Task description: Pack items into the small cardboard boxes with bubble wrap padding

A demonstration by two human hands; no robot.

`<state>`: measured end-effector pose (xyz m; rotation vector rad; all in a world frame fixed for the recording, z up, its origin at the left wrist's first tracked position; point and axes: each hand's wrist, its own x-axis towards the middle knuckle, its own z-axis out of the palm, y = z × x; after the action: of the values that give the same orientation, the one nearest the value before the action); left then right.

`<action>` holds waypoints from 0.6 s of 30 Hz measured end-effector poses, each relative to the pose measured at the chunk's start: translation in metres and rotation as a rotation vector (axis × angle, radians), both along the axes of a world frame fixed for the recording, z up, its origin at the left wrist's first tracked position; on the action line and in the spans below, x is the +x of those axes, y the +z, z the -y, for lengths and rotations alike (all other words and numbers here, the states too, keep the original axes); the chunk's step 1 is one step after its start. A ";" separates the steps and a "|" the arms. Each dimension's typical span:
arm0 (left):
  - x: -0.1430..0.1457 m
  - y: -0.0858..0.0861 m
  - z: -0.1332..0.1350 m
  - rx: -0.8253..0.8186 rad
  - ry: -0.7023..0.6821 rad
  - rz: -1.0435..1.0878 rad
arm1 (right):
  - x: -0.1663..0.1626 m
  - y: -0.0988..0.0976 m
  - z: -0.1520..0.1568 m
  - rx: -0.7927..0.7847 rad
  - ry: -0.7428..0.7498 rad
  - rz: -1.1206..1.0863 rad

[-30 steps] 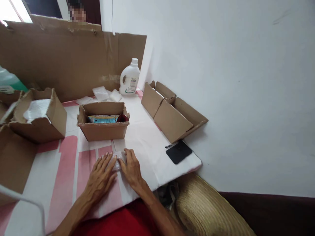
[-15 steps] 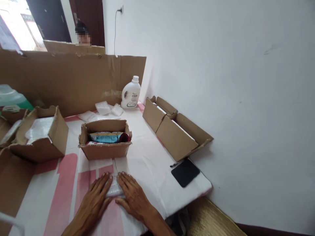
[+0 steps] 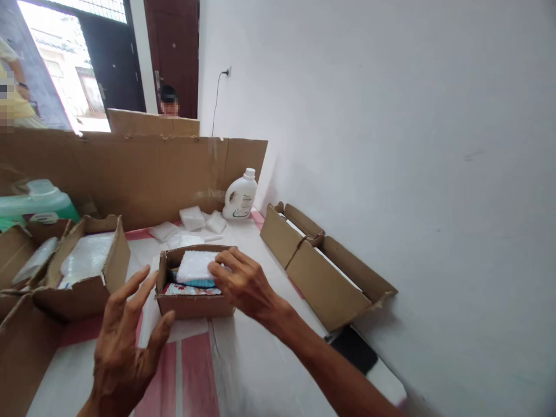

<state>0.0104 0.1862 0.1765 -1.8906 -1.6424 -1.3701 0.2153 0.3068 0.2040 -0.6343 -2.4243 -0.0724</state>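
Pink-striped table [image 3: 191, 376] bears an open cardboard box [image 3: 193, 304], where the right hand [image 3: 243, 284] presses a white foam pad [image 3: 195, 265] inside, while the left hand [image 3: 125, 341] hovers spread just beside it.

Soft daylight from overexposed doorway [image 3: 65, 87] far beyond left hand [image 3: 124, 341]; faint shadows; wide-angle edge stretch; left hand slightly blurred.

Bare pink-and-white table [image 3: 243, 382] lies open at 6 o'clock of the small open box [image 3: 191, 304], room enough for a hand. At 9 o'clock a second carton [image 3: 87, 289] stands near, leaving a narrow lane. At 3 o'clock the flattened cartons [image 3: 321, 272] line the wall. At 12 o'clock foam pads [image 3: 191, 219], a white bottle [image 3: 240, 197] and the tall cardboard screen [image 3: 130, 174] close the far side, seemingly.
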 end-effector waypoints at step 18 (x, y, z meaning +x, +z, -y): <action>-0.059 -0.122 -0.029 -0.415 -0.010 0.580 | 0.022 -0.022 -0.047 -0.511 -0.079 -0.210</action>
<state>-0.0488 0.2157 0.0549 -1.7975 -2.3478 -1.8158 0.2371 0.3542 0.1825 -0.9091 -2.2156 0.5691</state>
